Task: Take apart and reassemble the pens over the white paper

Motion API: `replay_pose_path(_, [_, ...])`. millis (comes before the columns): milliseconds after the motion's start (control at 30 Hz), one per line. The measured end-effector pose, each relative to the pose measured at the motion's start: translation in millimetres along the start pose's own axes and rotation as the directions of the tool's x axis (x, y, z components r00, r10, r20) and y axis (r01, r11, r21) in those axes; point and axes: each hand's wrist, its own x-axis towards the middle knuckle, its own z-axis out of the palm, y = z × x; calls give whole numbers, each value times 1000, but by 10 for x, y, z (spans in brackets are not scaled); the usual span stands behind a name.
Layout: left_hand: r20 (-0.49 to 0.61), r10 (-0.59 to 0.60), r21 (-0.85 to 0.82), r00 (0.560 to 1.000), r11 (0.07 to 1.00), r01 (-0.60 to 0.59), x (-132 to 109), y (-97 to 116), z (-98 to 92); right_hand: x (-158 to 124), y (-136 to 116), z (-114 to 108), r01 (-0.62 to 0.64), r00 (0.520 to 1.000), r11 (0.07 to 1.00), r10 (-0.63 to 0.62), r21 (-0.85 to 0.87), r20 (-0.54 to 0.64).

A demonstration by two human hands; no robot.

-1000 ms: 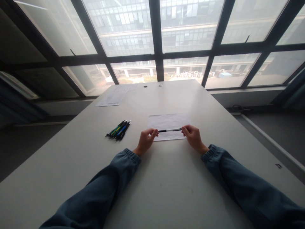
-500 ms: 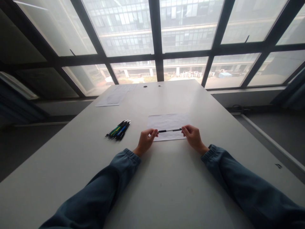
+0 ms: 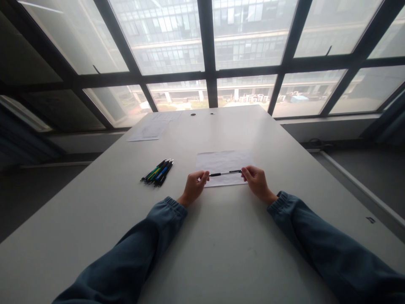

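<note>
A pen [image 3: 225, 173] with a black grip, a pale barrel and a dark clip end is stretched level between my two hands. My left hand [image 3: 194, 185] pinches its left end, and my right hand [image 3: 256, 182] pinches the end with the clip. Both sets of fingers are closed, hiding the pen's tips. Beneath the pen a white sheet of paper [image 3: 223, 158] lies on the table. To the left of my left hand rests a pile of pens [image 3: 157, 172], mostly black, with green, yellow and blue ones among them.
The white table [image 3: 196, 266] reaches toward large windows [image 3: 177, 33]. More papers [image 3: 148, 130] lie at its far left. Near the far edge is a dark round hole [image 3: 193, 115]. A small dark mark [image 3: 370, 220] shows near the right edge.
The pen has turned slightly about its length, so its dark clip shows more plainly. Both hands stay in nearly the same place.
</note>
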Motion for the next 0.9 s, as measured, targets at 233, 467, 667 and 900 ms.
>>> replay_pose_path(233, [20,20,14,1000,1000,-20,-6,-18,4,-3,12,5,5,1000,1000,-5,1,9])
replay_pose_path(467, [37,20,3,999,1000,-20,-11,-7,-3,4,30,-6,-2,1000,1000,2,10,4])
replay_pose_path(667, [-28,79,-67,996,994,-81,-3,21,-9,21,75,36,-17,1000,991,16,129,5])
replay_pose_path(900, [-70,115,-80,991,990,-120,-3,31,9,10,20,66,-71,997,960,61,270,46])
